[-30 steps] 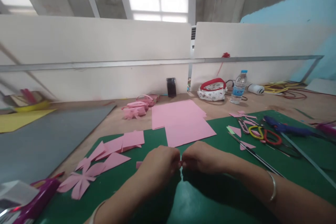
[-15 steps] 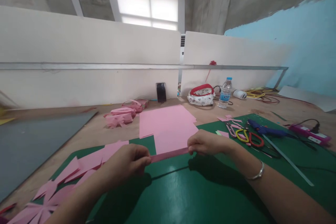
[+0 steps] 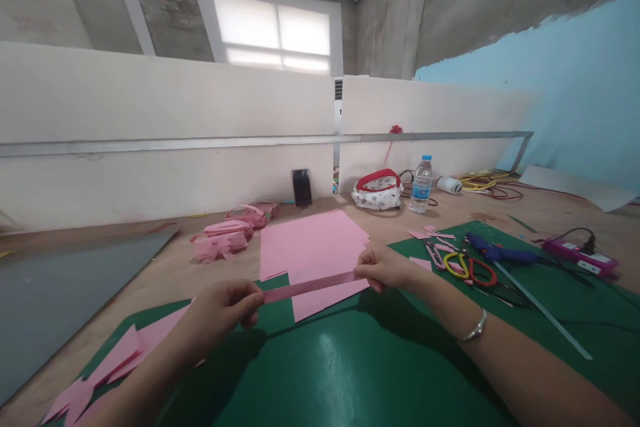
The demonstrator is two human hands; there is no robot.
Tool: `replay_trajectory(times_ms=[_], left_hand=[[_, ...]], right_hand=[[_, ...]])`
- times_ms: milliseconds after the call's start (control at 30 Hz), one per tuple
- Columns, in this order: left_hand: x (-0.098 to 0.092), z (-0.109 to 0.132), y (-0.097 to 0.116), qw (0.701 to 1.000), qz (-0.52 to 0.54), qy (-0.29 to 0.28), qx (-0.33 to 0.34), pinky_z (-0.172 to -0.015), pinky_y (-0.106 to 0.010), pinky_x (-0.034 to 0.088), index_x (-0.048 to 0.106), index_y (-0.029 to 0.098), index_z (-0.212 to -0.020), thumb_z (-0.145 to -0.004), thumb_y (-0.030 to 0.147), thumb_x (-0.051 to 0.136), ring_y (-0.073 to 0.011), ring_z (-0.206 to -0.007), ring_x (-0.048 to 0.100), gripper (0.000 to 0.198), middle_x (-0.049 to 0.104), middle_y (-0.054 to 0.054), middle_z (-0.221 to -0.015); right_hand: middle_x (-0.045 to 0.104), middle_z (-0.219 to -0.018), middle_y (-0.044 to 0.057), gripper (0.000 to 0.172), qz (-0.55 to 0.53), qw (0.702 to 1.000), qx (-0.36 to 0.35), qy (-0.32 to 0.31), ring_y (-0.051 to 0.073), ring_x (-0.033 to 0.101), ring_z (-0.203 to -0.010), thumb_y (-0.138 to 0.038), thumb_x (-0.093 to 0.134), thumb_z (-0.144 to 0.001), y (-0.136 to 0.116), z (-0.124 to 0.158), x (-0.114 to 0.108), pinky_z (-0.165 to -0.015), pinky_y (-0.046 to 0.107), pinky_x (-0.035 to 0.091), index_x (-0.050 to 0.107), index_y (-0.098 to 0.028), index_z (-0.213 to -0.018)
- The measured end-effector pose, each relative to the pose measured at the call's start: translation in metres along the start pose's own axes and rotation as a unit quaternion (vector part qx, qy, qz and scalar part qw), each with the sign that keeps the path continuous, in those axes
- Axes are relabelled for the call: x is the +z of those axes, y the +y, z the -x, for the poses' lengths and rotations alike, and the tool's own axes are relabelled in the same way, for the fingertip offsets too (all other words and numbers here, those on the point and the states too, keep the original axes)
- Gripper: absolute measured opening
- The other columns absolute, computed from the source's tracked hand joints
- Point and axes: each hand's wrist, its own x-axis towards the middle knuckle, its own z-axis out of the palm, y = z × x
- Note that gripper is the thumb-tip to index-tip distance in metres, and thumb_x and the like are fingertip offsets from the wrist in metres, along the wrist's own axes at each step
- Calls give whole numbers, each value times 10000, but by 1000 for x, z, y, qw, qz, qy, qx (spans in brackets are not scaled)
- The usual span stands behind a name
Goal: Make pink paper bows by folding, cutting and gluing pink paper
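Observation:
A narrow strip of pink paper is stretched between my two hands, above the green mat. My left hand pinches its left end between thumb and fingers. At the other end, my right hand grips the strip with curled fingers. Beneath and behind it lie pink paper sheets, overlapping one another, their near corner resting on the green cutting mat. Beside my left forearm, folded pink paper pieces are spread over the mat, partly hidden by the arm.
Scissors with yellow and red handles and a blue glue gun lie at the right, near a magenta power strip. Behind stand a water bottle, a white pouch and a phone. Pink paper bundles lie left of the sheets.
The hands have moved apart, the left one going leftward, and more of the pink strip shows between them. The strip now slants up to the right. The camera view has tilted up slightly.

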Motion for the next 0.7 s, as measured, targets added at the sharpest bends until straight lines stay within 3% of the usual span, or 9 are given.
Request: replay_trajectory(times_ms=[167, 367, 500, 600, 700], left_hand=[[-1, -1, -4, 998, 38, 37, -16, -535, -233, 340, 536, 198, -620, -727, 575, 497, -126, -531, 471, 394, 580, 26, -537], [-5, -3, -8, 995, 50, 81, -17, -538, -265, 388, 565, 203, -571, -681, 545, 541, -160, -526, 520, 360, 603, 1, -526], [-19, 0, -12, 978, 51, 201, -18, -598, -261, 394, 574, 200, -569, -693, 489, 563, -152, -586, 533, 315, 614, 1, -572], [-33, 2, -16, 947, 85, 306, -38, -637, -241, 428, 582, 201, -761, -776, 515, 481, -134, -658, 551, 330, 614, 9, -686], [-46, 5, -19, 930, 101, 345, -74, -663, -240, 468, 552, 183, -925, -859, 474, 427, -117, -706, 582, 323, 600, 9, -756]], right_hand=[[470, -352, -82, 156, -48, 999, 20, 10, 49, 359, -302, -262, 530, -757, 2, -4, 1, -336, 156, 257, 507, -174, -630], [554, -476, -48, 100, -82, 996, -4, 24, 64, 464, -414, -196, 462, -741, -1, -6, 10, -444, 175, 364, 501, -173, -652], [560, -546, -39, 114, -92, 994, -9, 62, 78, 480, -471, -218, 431, -758, -2, -5, 13, -484, 193, 368, 527, -166, -792], [479, -486, -63, 156, -83, 993, -7, 87, 86, 413, -436, -271, 402, -798, -2, -4, 11, -456, 204, 323, 516, -169, -830], [378, -421, -82, 180, -43, 996, -14, 80, 89, 343, -400, -284, 411, -805, -4, -2, 12, -432, 216, 266, 542, -164, -782]])
